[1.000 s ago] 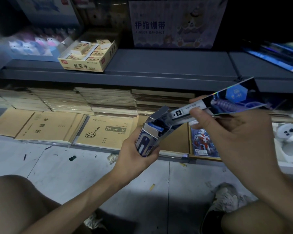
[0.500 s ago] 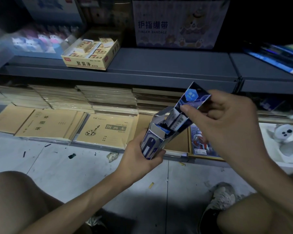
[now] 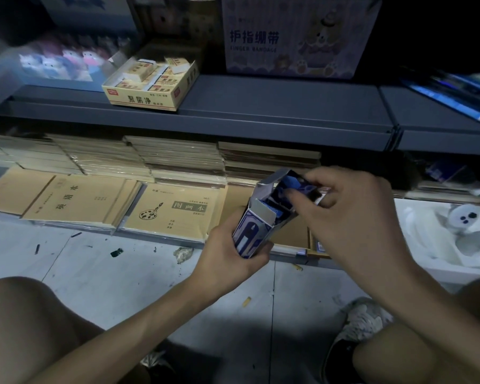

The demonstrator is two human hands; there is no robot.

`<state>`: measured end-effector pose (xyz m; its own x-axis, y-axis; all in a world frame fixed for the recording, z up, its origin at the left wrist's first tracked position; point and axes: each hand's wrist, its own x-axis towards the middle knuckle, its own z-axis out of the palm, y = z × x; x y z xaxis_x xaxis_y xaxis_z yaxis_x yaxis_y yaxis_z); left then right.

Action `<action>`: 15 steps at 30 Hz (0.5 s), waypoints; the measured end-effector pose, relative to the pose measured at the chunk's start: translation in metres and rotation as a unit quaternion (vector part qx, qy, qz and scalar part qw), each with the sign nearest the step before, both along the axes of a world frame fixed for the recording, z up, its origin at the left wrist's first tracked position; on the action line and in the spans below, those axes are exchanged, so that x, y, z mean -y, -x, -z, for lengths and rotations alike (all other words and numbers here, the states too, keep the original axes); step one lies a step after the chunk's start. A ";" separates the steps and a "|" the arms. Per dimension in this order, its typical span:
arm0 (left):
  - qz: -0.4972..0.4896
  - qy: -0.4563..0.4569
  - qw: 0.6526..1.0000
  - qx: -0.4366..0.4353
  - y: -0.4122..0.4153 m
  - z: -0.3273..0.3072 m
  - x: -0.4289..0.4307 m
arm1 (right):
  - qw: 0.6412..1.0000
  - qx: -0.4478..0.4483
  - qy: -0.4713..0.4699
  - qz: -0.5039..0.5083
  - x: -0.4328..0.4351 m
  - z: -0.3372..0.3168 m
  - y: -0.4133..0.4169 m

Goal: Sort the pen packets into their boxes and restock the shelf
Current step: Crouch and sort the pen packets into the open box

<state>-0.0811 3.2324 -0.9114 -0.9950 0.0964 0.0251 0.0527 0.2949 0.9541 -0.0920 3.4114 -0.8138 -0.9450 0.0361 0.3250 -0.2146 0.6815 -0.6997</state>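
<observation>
Your left hand [image 3: 227, 253] grips the open box [image 3: 248, 236]; your right hand [image 3: 352, 217] pinches a pen packet [image 3: 306, 188], nearly seated. Restocking pending.

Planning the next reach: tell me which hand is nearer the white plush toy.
Right. The right hand, pinching a pen packet in the pen box, sits left of the plush toy; the left hand, gripping the box, is even farther left.

Tan notebooks [image 3: 175, 212] are stacked flat; a yellow eraser box [image 3: 150, 88] is set above them, near a finger-bandage carton [image 3: 288, 37].
</observation>
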 end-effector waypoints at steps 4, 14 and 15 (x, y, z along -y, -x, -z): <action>0.001 -0.005 1.000 -0.002 -0.001 -0.001 0.001 | 0.999 0.011 -0.030 0.013 0.000 0.004 0.001; 0.009 0.001 1.000 -0.027 0.000 -0.002 -0.001 | 0.997 0.064 -0.034 -0.005 -0.004 -0.003 0.005; 0.008 0.005 1.000 -0.029 0.000 -0.001 -0.001 | 0.997 0.077 -0.026 -0.008 -0.004 -0.003 0.005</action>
